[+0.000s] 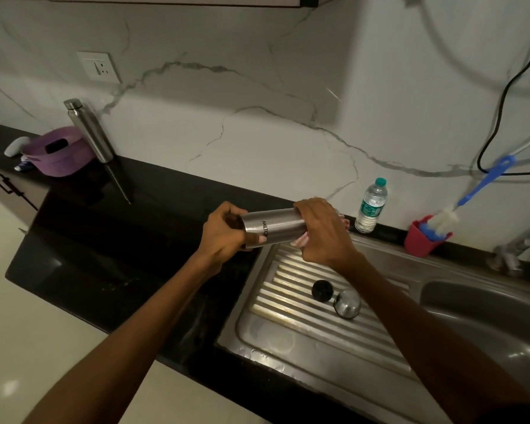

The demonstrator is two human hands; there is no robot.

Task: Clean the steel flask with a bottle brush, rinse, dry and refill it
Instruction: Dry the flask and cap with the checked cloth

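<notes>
Above the seam of worktop (110, 240) and sink (288, 341), the left hand (222, 237) curls its fingers round the sideways steel flask (273, 226) while the right hand (322, 231) presses a cloth (300, 240) around it; best rotate steadily, wiping dry

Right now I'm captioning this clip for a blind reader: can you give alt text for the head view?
Two hands hold a steel flask sideways above the sink drainboard: the left hand grips its base, the right hand wipes it with a pink cloth. Its cap lies on the drainboard; a bottle brush stands in a red cup.
</notes>
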